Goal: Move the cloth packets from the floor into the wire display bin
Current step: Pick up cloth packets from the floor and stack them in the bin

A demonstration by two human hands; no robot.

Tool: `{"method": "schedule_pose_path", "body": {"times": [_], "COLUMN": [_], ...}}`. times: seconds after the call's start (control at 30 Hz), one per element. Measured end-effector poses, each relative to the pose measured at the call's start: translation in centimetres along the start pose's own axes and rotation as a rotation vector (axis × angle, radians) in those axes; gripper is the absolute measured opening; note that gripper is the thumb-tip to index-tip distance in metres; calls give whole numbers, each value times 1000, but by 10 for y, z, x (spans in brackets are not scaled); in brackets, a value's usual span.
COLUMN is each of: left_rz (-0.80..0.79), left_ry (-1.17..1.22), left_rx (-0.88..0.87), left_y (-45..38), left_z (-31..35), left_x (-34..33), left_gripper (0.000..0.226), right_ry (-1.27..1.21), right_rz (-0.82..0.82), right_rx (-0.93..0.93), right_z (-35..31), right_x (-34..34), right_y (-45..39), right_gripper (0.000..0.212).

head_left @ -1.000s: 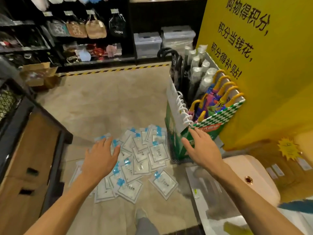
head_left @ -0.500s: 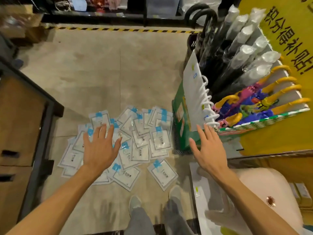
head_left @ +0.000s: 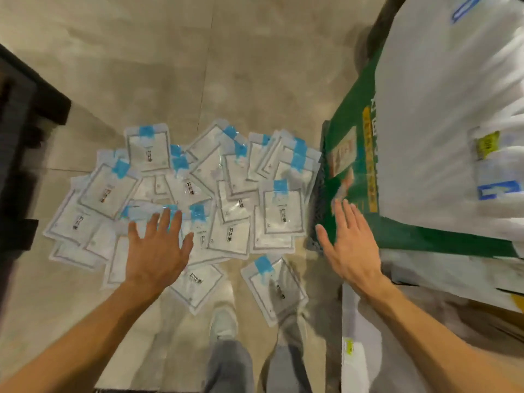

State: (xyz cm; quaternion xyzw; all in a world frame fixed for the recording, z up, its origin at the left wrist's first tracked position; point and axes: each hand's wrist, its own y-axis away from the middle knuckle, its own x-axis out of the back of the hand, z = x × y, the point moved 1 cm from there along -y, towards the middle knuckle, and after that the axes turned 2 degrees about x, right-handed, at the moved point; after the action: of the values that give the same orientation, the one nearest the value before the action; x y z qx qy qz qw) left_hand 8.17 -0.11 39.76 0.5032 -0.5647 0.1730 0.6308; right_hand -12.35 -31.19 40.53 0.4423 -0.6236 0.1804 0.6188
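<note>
My left hand point(head_left: 154, 256) flat, fingers spread, over cloth packets point(head_left: 181, 205) heaped on floor point(head_left: 170, 66). My right hand point(head_left: 350, 248) spread, empty, at 3 o'clock beside green stand point(head_left: 354, 165).

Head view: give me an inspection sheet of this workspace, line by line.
Surface: beige tiled floor.
Job's things: cloth packets, white with blue tabs, overlapping in a loose heap on the floor; one packet lies apart, nearest the feet. Wire bin: not identifiable.
Clutter: green and white display stand right of the heap.
Grippers: left hand spread flat above the heap, holding nothing; contact unclear. Right hand open beside the stand, empty.
Cables: nothing seen.
Surroundings: dark furniture at left; the person's shoes below.
</note>
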Motion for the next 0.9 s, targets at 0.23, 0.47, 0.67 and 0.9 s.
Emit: {"method": "schedule_pose_path", "body": {"times": [0.23, 0.47, 0.67, 0.9], "left_rz": [-85, -31, -17, 111], "left_ry": [85, 107, 265, 455], "left_rx": [-11, -54, -58, -41], "left_y": [-109, -208, -246, -251], "left_z": [42, 59, 48, 52], "left_x": [-190, -329, -401, -402], "left_gripper": [66, 82, 126, 119], "right_ry": [-42, -143, -273, -501], "right_rz": [-100, -71, 16, 191], "right_rx": [-3, -49, -175, -219], "right_z": [36, 54, 76, 83], "right_x": [-182, -329, -393, -411], "right_y": [-101, -200, -245, -244], "right_gripper": [80, 109, 127, 122]}}
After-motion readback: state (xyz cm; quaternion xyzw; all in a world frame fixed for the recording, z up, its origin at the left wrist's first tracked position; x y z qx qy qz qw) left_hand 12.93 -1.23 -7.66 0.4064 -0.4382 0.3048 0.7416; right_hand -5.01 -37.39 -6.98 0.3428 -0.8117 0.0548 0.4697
